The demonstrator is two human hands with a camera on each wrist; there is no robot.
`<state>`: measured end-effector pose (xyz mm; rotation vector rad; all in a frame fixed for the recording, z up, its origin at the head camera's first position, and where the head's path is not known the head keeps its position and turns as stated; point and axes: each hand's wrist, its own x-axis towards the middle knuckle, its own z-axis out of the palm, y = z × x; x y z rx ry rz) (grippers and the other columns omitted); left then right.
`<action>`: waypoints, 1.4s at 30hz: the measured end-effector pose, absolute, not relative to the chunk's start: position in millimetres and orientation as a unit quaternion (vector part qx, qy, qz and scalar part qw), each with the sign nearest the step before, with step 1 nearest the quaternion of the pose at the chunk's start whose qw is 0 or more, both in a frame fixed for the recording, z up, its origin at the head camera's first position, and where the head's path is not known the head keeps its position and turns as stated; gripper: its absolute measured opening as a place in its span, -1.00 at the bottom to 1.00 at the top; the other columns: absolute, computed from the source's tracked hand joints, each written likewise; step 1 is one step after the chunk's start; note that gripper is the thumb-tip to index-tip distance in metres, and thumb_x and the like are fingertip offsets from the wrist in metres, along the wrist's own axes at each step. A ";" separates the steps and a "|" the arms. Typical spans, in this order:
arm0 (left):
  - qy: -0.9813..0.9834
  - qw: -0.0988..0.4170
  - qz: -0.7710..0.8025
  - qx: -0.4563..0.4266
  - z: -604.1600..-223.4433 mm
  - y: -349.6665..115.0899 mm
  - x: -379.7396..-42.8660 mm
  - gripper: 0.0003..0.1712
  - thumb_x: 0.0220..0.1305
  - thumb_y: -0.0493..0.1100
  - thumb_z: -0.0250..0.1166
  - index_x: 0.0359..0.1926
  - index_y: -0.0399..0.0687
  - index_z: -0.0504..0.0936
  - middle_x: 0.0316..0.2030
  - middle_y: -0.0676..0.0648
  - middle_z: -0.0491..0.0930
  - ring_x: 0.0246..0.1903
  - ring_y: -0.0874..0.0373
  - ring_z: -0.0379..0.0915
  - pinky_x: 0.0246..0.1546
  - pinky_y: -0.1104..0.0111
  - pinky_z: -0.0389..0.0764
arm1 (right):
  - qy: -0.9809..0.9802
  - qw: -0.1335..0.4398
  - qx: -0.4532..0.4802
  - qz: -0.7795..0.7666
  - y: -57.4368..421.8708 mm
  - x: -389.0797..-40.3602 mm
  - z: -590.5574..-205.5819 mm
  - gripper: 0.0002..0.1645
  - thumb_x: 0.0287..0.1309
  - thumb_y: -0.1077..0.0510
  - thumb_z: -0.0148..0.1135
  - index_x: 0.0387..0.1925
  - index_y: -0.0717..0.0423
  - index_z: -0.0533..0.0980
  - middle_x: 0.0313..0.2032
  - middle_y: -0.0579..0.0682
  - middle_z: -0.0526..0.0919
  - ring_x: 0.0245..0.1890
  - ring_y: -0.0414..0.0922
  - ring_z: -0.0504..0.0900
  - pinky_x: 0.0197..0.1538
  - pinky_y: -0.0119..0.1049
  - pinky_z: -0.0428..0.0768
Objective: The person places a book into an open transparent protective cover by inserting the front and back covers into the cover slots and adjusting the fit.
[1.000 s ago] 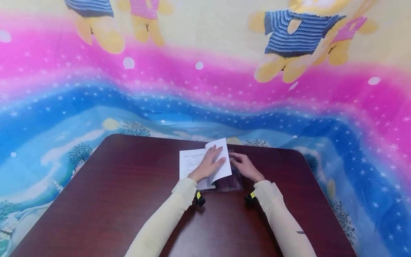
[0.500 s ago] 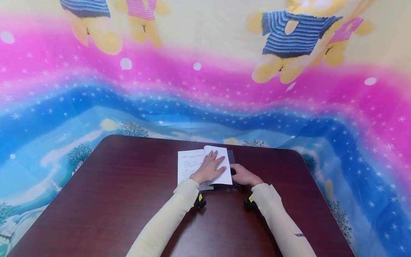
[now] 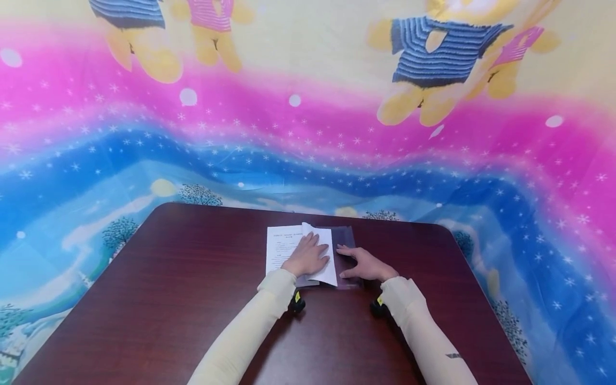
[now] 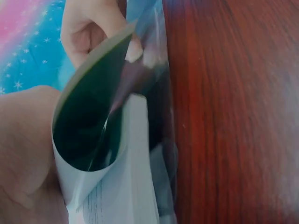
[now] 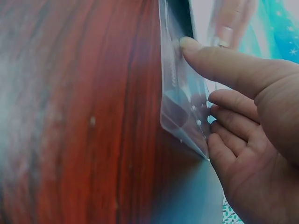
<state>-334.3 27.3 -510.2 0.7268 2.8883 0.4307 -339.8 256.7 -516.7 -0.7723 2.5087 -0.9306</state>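
A thick paperback book [image 3: 280, 256] lies open at a printed page on the table. My left hand [image 3: 305, 256] rests with spread fingers on its white cover leaf [image 3: 329, 275], pressing it down. In the left wrist view that leaf curls over, its dark green side [image 4: 86, 116] facing inward beside the page block [image 4: 140, 154]. Under and right of the book is a clear plastic sleeve [image 3: 344, 238]. My right hand [image 3: 368, 263] touches the sleeve, thumb and fingers apart; in the right wrist view the thumb lies on the plastic [image 5: 180, 112] and the fingers meet its edge.
The dark reddish wooden table [image 3: 192, 299] stretches around the book on all sides. Behind it hangs a colourful cartoon cloth [image 3: 269, 155], close to the table's far edge. A small black camera sits at each wrist.
The raised cover leaf has come down and shifted left under my left hand, showing more of the plastic sleeve. My right hand has moved slightly, its thumb and fingers spreading over the plastic.
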 end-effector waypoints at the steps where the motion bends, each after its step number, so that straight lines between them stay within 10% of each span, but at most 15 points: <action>1: 0.960 0.068 0.129 0.239 -509.2 26.6 -333.1 -0.41 0.54 0.06 0.02 0.45 -0.05 0.43 0.53 -0.30 0.15 0.58 -0.19 -0.12 0.58 0.03 -0.07 | 0.886 0.178 -0.274 -0.329 257.4 -338.8 -516.2 -0.06 0.21 0.08 0.46 0.51 0.23 0.24 0.55 0.20 0.15 0.57 0.24 0.01 0.46 0.24 0.23; 42: 0.972 0.078 0.029 0.220 -508.1 8.8 -315.0 -0.34 0.57 0.16 -0.05 0.57 0.09 0.22 0.57 -0.22 0.07 0.58 -0.14 -0.10 0.58 0.04 -0.05 | 0.890 0.197 -0.251 -0.325 258.8 -311.6 -509.4 0.07 0.13 0.00 0.53 0.55 0.12 0.19 0.59 0.15 0.06 0.59 0.22 -0.05 0.48 0.27 0.18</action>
